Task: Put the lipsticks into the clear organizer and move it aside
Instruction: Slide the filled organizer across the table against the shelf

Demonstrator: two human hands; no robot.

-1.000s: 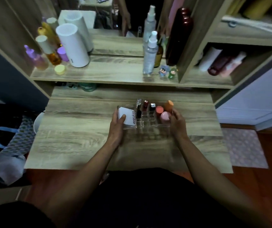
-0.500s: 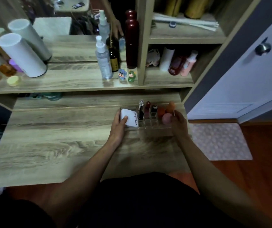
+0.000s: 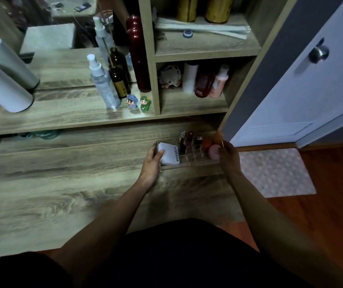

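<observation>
The clear organizer (image 3: 195, 161) sits at the far right end of the wooden table (image 3: 62, 183), close under the shelf. Upright in its back slots stand three lipsticks (image 3: 190, 140). A white compact (image 3: 169, 153) lies in its left part, and a pink sponge (image 3: 213, 151) and an orange sponge (image 3: 217, 135) fill its right part. My left hand (image 3: 151, 163) grips the organizer's left end, fingers over the compact. My right hand (image 3: 227, 156) grips the right end beside the pink sponge.
A shelf (image 3: 73, 115) above the table carries a spray bottle (image 3: 104, 84), a brown bottle (image 3: 119, 79), two small figures (image 3: 138, 102) and white cylinders (image 3: 2, 88). Cubbies (image 3: 197, 80) hold more bottles. A white door (image 3: 303, 96) and a pink mat (image 3: 274, 171) lie to the right.
Both hands have carried the organizer rightward along the table to its right end, and my view has swung right with it.
</observation>
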